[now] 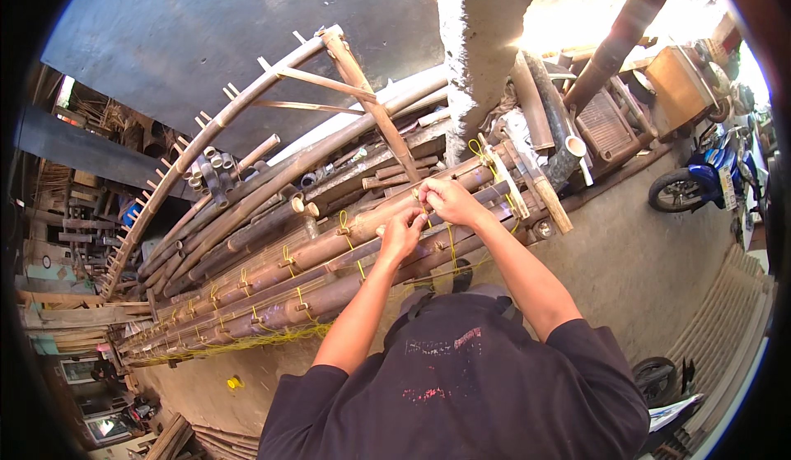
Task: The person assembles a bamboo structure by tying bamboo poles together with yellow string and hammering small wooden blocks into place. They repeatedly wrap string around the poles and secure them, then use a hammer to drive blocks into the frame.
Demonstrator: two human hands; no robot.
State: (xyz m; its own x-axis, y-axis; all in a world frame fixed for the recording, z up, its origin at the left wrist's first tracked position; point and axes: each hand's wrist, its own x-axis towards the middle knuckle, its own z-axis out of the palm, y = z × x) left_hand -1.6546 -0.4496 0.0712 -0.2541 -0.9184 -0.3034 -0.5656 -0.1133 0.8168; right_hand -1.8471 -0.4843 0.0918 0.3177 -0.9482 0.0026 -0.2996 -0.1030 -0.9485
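Observation:
Both my hands work close together over a long brown bamboo pole. My left hand is closed, its fingertips pinched by the pole. Just to the right and a little farther away, my right hand is closed too, thumb and fingers pressed together. A thin yellow cord shows between the fingertips of both hands; its exact loop is hidden by the fingers. More yellow cord hangs down below the right hand. Similar yellow ties bind short pegs along this pole and the parallel bamboo pole nearer me.
A curved bamboo frame with pegs leans at the back left. Loose bamboo poles are stacked behind the work. A yellow spool lies on the floor. At the right stands a blue motorcycle; a whitewashed post edge rises behind.

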